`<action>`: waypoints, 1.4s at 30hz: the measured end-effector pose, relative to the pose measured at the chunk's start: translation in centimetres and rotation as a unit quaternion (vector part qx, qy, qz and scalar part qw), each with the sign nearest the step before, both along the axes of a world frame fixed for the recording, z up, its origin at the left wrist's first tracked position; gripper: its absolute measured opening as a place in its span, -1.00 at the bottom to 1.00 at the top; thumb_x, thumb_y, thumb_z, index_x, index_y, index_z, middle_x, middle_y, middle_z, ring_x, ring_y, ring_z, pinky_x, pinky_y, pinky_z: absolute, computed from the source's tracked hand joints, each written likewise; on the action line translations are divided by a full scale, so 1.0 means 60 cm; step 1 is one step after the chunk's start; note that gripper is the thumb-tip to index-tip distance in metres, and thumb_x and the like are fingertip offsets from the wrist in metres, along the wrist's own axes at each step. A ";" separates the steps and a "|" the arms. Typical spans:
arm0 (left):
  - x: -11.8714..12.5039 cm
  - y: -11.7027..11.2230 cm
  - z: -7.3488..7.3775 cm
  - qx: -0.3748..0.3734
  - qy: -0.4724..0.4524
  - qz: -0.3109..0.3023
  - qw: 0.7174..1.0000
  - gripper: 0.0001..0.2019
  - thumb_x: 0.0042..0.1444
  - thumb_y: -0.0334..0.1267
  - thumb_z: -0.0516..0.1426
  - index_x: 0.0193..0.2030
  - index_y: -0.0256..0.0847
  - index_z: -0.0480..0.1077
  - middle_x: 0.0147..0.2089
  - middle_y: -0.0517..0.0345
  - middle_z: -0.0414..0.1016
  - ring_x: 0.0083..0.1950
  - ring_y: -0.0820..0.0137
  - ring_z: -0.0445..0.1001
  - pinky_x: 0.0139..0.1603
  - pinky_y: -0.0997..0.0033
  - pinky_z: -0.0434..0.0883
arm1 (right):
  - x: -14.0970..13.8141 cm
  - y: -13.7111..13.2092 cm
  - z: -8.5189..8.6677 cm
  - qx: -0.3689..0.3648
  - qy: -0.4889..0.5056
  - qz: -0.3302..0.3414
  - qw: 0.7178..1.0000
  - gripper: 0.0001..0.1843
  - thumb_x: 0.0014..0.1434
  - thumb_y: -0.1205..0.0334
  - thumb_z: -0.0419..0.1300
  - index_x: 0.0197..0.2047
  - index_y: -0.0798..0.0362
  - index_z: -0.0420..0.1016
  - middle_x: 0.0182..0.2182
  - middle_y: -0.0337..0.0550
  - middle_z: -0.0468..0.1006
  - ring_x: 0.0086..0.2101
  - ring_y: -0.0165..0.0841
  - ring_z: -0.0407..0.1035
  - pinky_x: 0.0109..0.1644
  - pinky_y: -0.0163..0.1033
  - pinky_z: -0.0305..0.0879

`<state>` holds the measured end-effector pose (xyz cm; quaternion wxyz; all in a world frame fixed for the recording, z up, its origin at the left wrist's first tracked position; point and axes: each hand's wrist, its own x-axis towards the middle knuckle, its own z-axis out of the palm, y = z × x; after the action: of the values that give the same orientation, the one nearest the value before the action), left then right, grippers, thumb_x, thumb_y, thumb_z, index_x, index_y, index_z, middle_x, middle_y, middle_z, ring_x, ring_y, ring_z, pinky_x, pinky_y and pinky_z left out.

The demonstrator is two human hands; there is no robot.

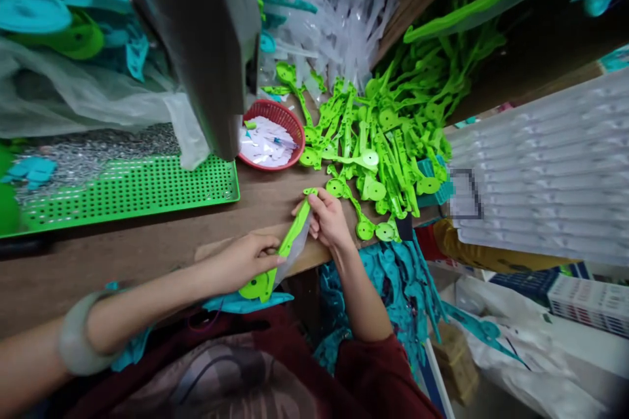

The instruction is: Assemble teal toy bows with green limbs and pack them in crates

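Both my hands hold one long bright green plastic part (287, 245) over the front edge of the wooden table (147, 245). My left hand (243, 260) grips its lower end, near the round disc. My right hand (328, 217) pinches the upper end, fingers closed. A clear plastic sleeve (297, 250) lies against the part, between my hands. A pale bangle (76, 334) sits on my left wrist.
A heap of like green parts (388, 137) lies right of my hands. A red basket (272, 136) with white bits stands behind. A green perforated tray (122, 190) is at left, a grey machine column (206, 46) above. Teal parts (393, 288) hang below the table edge.
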<state>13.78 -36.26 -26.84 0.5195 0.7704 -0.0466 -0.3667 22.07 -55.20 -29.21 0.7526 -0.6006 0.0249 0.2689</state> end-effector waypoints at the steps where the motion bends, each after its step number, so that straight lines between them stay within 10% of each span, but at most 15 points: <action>1: -0.003 -0.001 0.000 0.003 0.004 0.011 1.000 -0.63 0.18 0.05 0.09 -0.17 -0.21 0.53 -0.30 0.16 0.57 -0.29 0.31 0.48 -0.30 0.43 0.31 | 0.000 0.000 0.001 0.002 0.002 -0.003 1.000 -0.66 0.13 -0.04 0.32 -0.24 0.03 0.38 -0.50 -0.28 0.63 -0.79 -0.62 0.01 -0.81 -0.48 0.02; 8: -0.008 0.000 -0.001 0.031 0.003 0.022 0.999 -0.60 0.18 0.04 0.09 -0.03 -0.14 0.55 -0.19 0.14 0.64 -0.20 0.26 0.54 -0.20 0.38 0.35 | -0.014 -0.013 0.010 -0.021 0.079 0.052 0.995 -0.54 0.04 -0.13 0.39 -0.26 0.05 0.40 -0.70 -0.43 0.39 -0.77 -0.54 0.16 -0.76 -0.43 0.21; 15: -0.009 0.007 0.003 0.018 -0.019 0.002 1.000 -0.61 0.20 0.06 0.08 -0.07 -0.16 0.56 -0.22 0.17 0.63 -0.22 0.28 0.53 -0.21 0.41 0.35 | -0.023 -0.005 0.010 -0.026 0.059 -0.004 0.998 -0.60 0.03 -0.10 0.37 -0.40 0.06 0.41 -0.80 -0.49 0.24 -0.83 -0.59 -0.05 -0.85 -0.47 -0.07; 21: -0.009 0.015 0.005 0.000 -0.038 -0.013 0.999 -0.62 0.20 0.04 0.09 -0.13 -0.20 0.57 -0.31 0.20 0.58 -0.30 0.34 0.46 -0.27 0.44 0.31 | -0.014 -0.001 0.017 -0.010 0.050 0.015 0.999 -0.66 0.04 -0.02 0.35 -0.31 0.08 0.47 -0.53 -0.22 0.63 -0.79 -0.61 0.04 -0.80 -0.46 0.07; 25: -0.006 0.008 -0.002 -0.009 -0.047 -0.025 0.999 -0.63 0.23 0.01 0.06 -0.14 -0.22 0.55 -0.27 0.18 0.58 -0.26 0.32 0.48 -0.27 0.43 0.31 | -0.013 0.012 0.010 -0.032 0.028 -0.042 0.998 -0.68 0.05 -0.01 0.31 -0.39 0.07 0.40 -0.56 -0.17 0.63 -0.81 -0.64 -0.11 -0.81 -0.46 -0.11; 29: -0.025 0.011 0.013 0.030 -0.094 -0.038 0.994 -0.69 0.28 -0.09 0.05 -0.08 -0.21 0.53 -0.17 0.08 0.60 -0.18 0.28 0.52 -0.20 0.38 0.36 | -0.013 -0.012 0.015 -0.127 0.012 0.038 0.991 -0.59 0.05 -0.10 0.34 -0.24 0.08 0.47 -0.56 -0.24 0.57 -0.77 -0.60 -0.02 -0.77 -0.40 0.03; 35: -0.034 0.155 0.056 0.259 -0.405 0.017 0.877 -0.71 0.37 -0.25 -0.04 -0.17 -0.22 0.50 -0.16 0.00 0.51 -0.11 0.27 0.47 -0.10 0.30 0.39 | 0.018 -0.038 0.072 -0.332 -0.257 -0.077 0.904 -0.56 0.07 -0.06 0.36 -0.07 0.05 0.53 -0.31 -0.12 0.58 -0.37 -0.33 0.45 -0.39 -0.25 0.40; 42: 0.111 0.248 -0.003 0.266 -0.510 -0.148 0.805 -0.72 0.21 -0.10 0.23 -0.05 -0.23 0.48 0.02 -0.06 0.47 0.02 0.18 0.44 0.00 0.26 0.37 | 0.081 0.171 0.163 -0.035 -0.344 0.208 0.915 -0.59 0.15 -0.07 0.30 0.02 -0.09 0.52 -0.03 -0.14 0.58 0.04 -0.22 0.45 0.13 -0.05 0.42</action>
<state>20.45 -21.36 -27.03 0.1350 0.9382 -0.3187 0.0086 26.95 -44.95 -19.44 0.6202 -0.6734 -0.3516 0.1955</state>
